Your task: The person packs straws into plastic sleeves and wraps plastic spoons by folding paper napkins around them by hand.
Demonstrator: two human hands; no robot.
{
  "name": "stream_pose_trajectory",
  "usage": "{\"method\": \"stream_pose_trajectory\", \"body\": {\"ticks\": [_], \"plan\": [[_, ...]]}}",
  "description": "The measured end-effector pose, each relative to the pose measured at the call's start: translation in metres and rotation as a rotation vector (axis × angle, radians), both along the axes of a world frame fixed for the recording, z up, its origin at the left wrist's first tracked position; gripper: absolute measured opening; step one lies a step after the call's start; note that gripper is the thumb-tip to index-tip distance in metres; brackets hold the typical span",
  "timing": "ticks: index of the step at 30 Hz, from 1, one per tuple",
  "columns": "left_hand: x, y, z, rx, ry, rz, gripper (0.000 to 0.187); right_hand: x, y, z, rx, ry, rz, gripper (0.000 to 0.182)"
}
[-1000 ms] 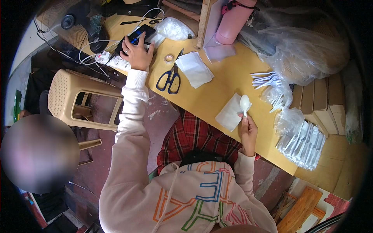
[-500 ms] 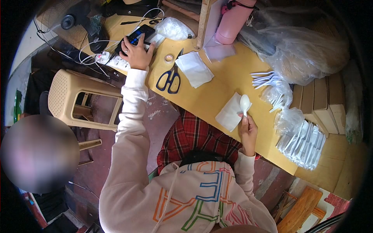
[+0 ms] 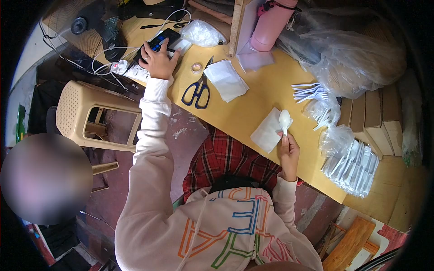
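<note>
My left hand lies over a dark phone at the back left of the table, fingers spread, the fingertips at its screen. My right hand pinches the handle of a white plastic spoon, bowl pointing away from me. Partly beneath the spoon is a white napkin on the tabletop. Between my hands lie a stack of napkins, dark-handled scissors and a small tape roll. White plastic forks lie beyond my right hand.
Wrapped cutlery packs are stacked at the right, beside cardboard boxes and a large plastic bag. A pink tumbler stands at the back. A power strip with cables sits at the left, above a beige stool. Another person is at the left.
My left hand has shifted very slightly over the phone. My right hand and the spoon stay in the same place.
</note>
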State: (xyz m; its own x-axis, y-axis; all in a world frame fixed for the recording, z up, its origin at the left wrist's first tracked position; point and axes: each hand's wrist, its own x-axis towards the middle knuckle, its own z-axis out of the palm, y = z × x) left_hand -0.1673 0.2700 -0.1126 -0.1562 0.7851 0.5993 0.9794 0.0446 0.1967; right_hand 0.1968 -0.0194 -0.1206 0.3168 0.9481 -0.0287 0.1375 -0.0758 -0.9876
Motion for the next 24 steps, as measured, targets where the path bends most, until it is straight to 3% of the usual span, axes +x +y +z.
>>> {"method": "stream_pose_trajectory", "body": {"ticks": [5,8,21,24], "plan": [[0.000,-0.001,0.002,-0.026,-0.001,0.001,0.059,-0.001,0.000,0.002,-0.005,0.037,0.004,0.026],[0.000,-0.002,0.003,-0.044,0.002,0.000,0.059,0.003,0.001,-0.005,0.036,-0.094,-0.003,0.025],[-0.002,0.000,0.002,-0.056,0.019,0.003,0.061,0.000,-0.002,0.008,-0.094,0.029,-0.029,0.021],[0.001,-0.003,0.003,-0.009,-0.051,-0.024,0.070,0.000,-0.002,0.007,-0.074,0.040,-0.025,0.021]]}}
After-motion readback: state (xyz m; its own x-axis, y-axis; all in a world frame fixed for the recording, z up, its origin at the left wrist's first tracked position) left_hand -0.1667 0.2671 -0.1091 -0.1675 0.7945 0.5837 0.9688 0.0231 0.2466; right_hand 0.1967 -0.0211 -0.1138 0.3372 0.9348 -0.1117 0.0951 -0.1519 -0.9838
